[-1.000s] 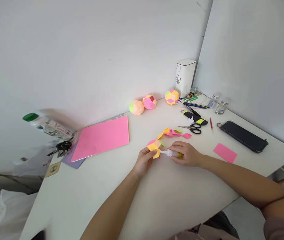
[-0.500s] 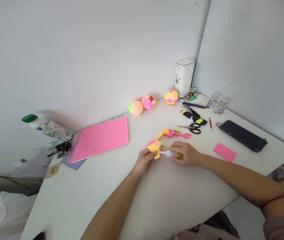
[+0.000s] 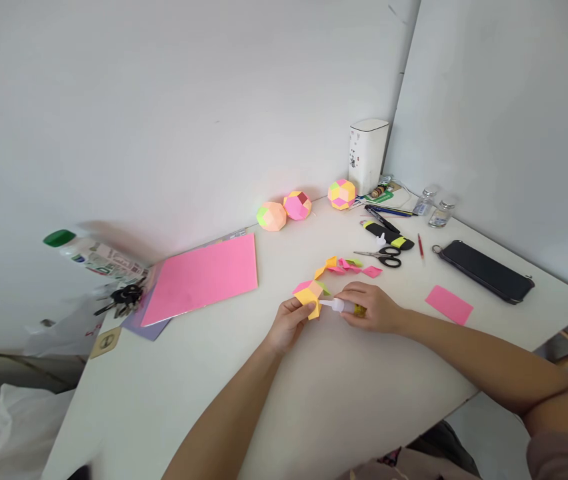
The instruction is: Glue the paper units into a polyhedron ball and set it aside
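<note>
My left hand pinches a folded paper piece of yellow, pink and green facets just above the white table. My right hand is closed around a small glue bottle, its white nozzle touching the paper piece. A short row of loose folded paper units in yellow, pink and green lies just behind my hands.
Three finished paper balls sit by the wall. A pink sheet, keys and a green-capped bottle lie left. Scissors, pens, a highlighter, a black case, a pink note and a white box lie right.
</note>
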`<control>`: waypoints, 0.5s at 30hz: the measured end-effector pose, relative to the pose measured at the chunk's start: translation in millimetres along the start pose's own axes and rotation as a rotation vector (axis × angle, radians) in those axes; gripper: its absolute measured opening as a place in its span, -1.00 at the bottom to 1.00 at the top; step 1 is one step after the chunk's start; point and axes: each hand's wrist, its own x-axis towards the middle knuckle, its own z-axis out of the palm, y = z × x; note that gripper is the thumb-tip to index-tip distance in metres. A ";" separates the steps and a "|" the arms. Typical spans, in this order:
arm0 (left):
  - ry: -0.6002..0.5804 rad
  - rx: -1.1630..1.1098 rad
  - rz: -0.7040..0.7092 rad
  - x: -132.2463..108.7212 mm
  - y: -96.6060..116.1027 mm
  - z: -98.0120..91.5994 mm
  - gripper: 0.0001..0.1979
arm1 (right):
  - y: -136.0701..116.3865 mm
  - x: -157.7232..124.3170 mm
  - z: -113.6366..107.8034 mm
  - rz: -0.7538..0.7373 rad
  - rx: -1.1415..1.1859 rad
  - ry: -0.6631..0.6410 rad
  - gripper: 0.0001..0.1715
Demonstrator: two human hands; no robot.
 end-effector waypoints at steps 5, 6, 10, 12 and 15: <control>0.004 -0.030 0.021 0.9 0.6 0.2 -0.79 | -0.5 1.0 -0.4 -0.041 0.002 0.025 -0.73; 0.007 -0.036 0.026 1.1 0.6 0.3 -0.80 | -0.8 1.1 -0.5 -0.051 0.004 0.026 -0.73; 0.017 -0.042 0.028 1.0 0.6 0.3 -0.81 | -1.2 0.9 -0.5 -0.079 0.005 0.015 -0.72; 0.017 -0.040 0.014 0.1 0.8 0.4 -0.81 | -1.1 0.7 -0.4 -0.082 0.005 0.013 -0.71; 0.015 -0.044 -0.015 -1.5 1.6 0.9 -0.81 | -1.1 0.7 -0.3 -0.086 0.007 0.017 -0.70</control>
